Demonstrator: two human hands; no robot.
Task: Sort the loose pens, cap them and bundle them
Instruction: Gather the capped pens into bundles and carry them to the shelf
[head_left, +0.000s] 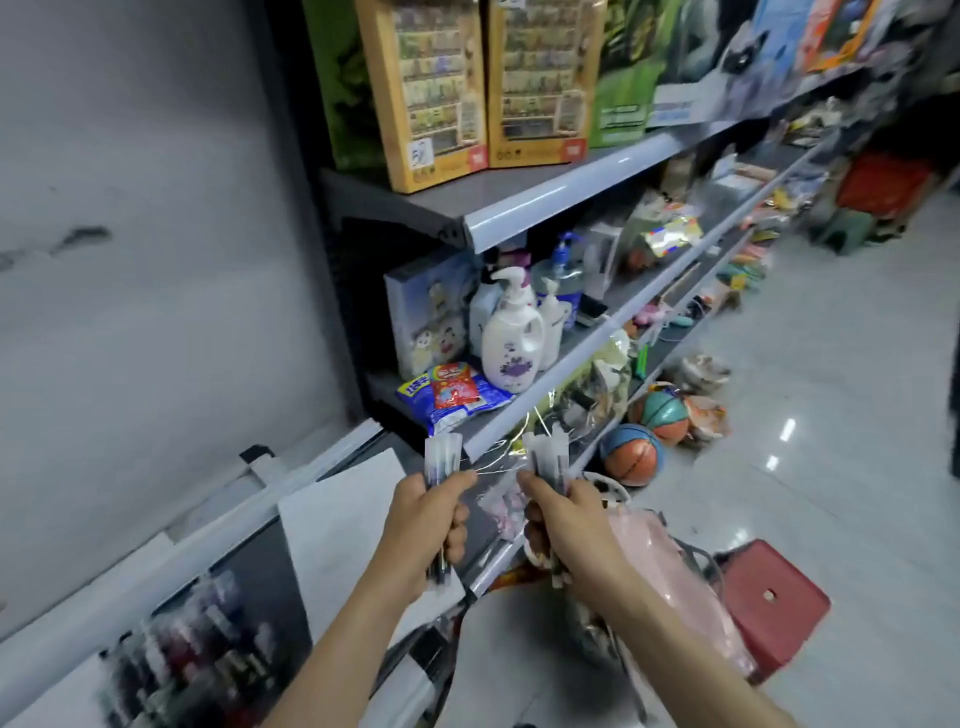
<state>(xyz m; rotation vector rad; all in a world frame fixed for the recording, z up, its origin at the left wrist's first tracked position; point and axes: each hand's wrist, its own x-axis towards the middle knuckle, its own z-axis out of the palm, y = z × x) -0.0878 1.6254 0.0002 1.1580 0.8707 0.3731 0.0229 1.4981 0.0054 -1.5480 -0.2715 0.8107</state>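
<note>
Head view, from the left: a pale grey wall (130, 260) gives way to a white flat sheet (343, 530) lying on the lowest ledge of a grey metal shop shelf (545, 202). Just right of that sheet, the left hand (423, 525) is curled into a fist round the first bunch of clear plastic pens (441, 460). The pens stand nearly upright, with tops fanned above the thumb and tips poking out below the palm.

A narrow gap follows, crossed by a thin glinting strand; what it is cannot be told. Then comes the right hand (563, 525), fingers wrapped tight round the second bunch of clear plastic pens (545, 457), which is also upright and leans a little rightward. Both bunches are held in the air in front of the shelf edge and rest on nothing.

The two bunches run nearly parallel at the same height, near each other but not touching, so neither hand is the nearer. By my judgement, joining them means bringing the fists together sideways. Whether every pen has its cap is too blurred to say.

Above on the shelf stands a white pump bottle (511, 338). Further right, an orange-and-blue basketball (631, 457) lies on the floor. A pink plastic bag (660, 561) and a red plastic stool (769, 597) sit beyond the right wrist.
</note>
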